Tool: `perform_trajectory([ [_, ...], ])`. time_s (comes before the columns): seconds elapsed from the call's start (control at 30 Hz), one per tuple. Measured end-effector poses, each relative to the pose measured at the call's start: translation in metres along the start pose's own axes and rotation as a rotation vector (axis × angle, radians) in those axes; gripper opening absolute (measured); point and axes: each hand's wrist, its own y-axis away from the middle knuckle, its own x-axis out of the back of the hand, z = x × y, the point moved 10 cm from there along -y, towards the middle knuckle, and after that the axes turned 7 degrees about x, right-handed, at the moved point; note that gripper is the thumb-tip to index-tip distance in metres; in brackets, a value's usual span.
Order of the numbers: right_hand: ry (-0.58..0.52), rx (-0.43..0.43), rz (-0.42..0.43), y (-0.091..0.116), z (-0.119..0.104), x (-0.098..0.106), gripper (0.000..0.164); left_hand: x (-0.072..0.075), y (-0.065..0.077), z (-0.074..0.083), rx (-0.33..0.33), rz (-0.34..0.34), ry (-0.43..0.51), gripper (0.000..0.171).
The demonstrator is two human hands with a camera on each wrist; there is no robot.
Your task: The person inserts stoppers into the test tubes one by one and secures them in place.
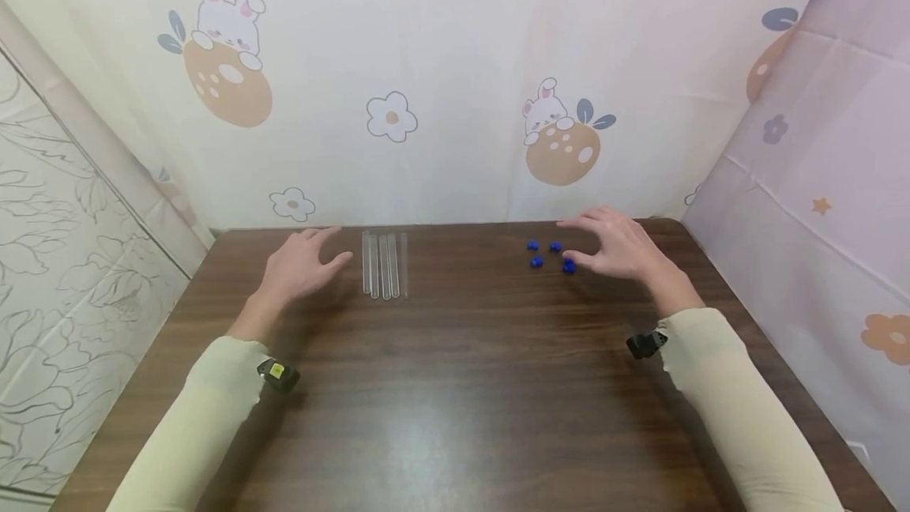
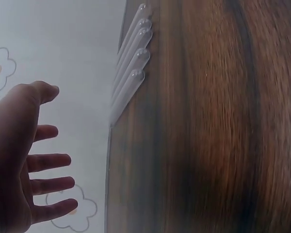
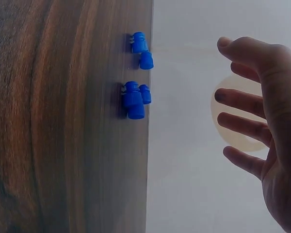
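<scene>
Several transparent test tubes (image 1: pixel 386 267) lie side by side on the table, left of the middle. Their rounded ends (image 2: pixel 137 75) point toward the near side. My left hand (image 1: pixel 300 265) hovers just left of them, fingers spread, holding nothing; in the left wrist view, the same hand (image 2: pixel 19 155) is apart from the tubes. At the right lie several small blue plastic stoppers (image 1: pixel 536 261), which show ribbed sides in the right wrist view (image 3: pixel 133 99). Beside them my right hand (image 1: pixel 617 247) is held with thumb and fingers apart and nothing in its grasp.
The dark wood-grain table (image 1: pixel 441 385) reaches back to a pale curtain (image 1: pixel 455 141) printed with rabbits and flowers. More curtain (image 1: pixel 839 259) hangs along the right side. A white panel with line-drawn flowers (image 1: pixel 64 283) stands at the left.
</scene>
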Motion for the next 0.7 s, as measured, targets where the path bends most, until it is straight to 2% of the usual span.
perform_trajectory([
  [0.3,0.009,-0.025,-0.066,-0.001,0.002,-0.011,0.048,-0.014,-0.003,0.004,0.054,-0.039,0.041,0.075],
  [0.7,0.041,-0.089,-0.126,0.005,0.011,-0.021,0.043,-0.023,-0.008,0.005,0.112,-0.016,0.095,0.071],
])
